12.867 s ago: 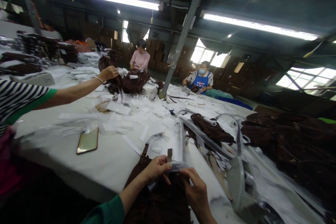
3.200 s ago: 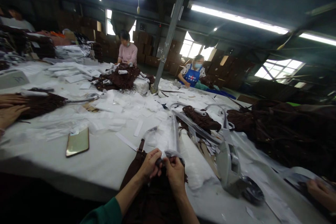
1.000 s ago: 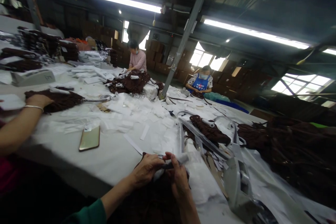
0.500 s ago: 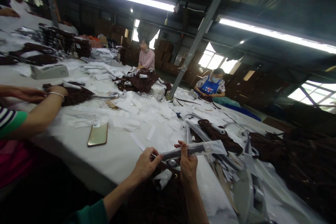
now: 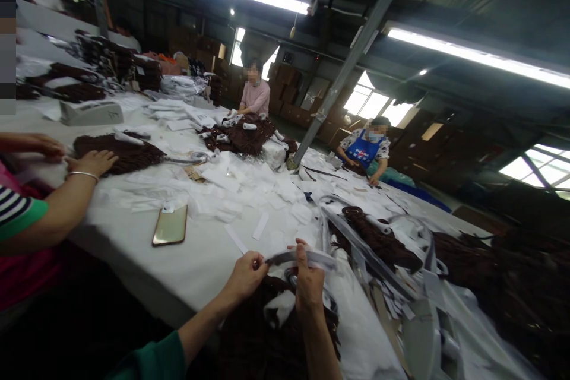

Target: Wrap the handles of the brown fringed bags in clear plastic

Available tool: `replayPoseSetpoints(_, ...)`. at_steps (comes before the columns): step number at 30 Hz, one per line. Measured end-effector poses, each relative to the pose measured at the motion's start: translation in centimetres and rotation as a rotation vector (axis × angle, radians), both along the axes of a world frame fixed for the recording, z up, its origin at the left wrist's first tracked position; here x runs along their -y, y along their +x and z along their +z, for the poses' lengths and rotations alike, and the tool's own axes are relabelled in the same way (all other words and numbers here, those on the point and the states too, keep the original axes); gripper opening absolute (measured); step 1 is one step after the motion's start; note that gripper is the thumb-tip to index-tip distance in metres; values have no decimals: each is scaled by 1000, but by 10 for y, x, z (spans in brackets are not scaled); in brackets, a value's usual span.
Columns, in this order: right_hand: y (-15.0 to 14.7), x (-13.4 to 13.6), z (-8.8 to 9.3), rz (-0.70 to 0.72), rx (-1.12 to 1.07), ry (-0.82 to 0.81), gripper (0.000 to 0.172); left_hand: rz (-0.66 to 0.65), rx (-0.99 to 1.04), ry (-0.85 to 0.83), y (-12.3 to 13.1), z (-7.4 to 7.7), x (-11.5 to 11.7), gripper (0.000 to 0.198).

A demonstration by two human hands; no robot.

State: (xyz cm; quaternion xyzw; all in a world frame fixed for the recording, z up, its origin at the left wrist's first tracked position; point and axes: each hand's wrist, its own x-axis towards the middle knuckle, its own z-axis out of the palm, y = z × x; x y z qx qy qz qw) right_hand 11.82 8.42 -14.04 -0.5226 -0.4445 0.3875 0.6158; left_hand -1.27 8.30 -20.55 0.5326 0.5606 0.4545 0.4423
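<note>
My left hand (image 5: pixel 247 276) pinches the left end of a narrow clear plastic sleeve (image 5: pixel 285 257) with a dark strap inside it. My right hand (image 5: pixel 309 284) grips the same sleeve near its middle, thumb up. Both hands hover just above a dark brown garment (image 5: pixel 249 338) lying at the near edge of the white table (image 5: pixel 200 261). A crumpled white piece (image 5: pixel 278 312) lies on the garment below my hands.
A gold phone (image 5: pixel 170 225) lies to the left. A co-worker's hands (image 5: pixel 91 161) rest at a brown garment (image 5: pixel 120 153) at far left. Brown garments (image 5: pixel 378 240) and clear strips lie to the right. Two people work at the far side by a slanted metal pole (image 5: pixel 351 62).
My hands pulled the sleeved strap up off the garment and stretched it between them. Since half a second ago it has come down slightly. The view has turned left.
</note>
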Motion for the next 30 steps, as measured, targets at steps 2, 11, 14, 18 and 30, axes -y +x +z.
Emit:
replayPoseSetpoints(2,0,-1,-3,-3,-172,-95,47,13,-9,9,-3,-4,-1,15)
replayPoseSetpoints(11,8,-13,-17,51,-541,-250,31,-81,301,-150,-16,-21,3,20)
replayPoseSetpoints(14,10,-16,-20,22,-618,-262,27,-136,334,-131,-26,-25,3,19)
replayPoseSetpoints(18,15,-16,-19,0,-711,-290,26,-183,271,-85,-32,-29,5,14)
replayPoseSetpoints(30,18,-2,-16,38,-570,-176,37,-196,430,-176,-32,-22,7,40)
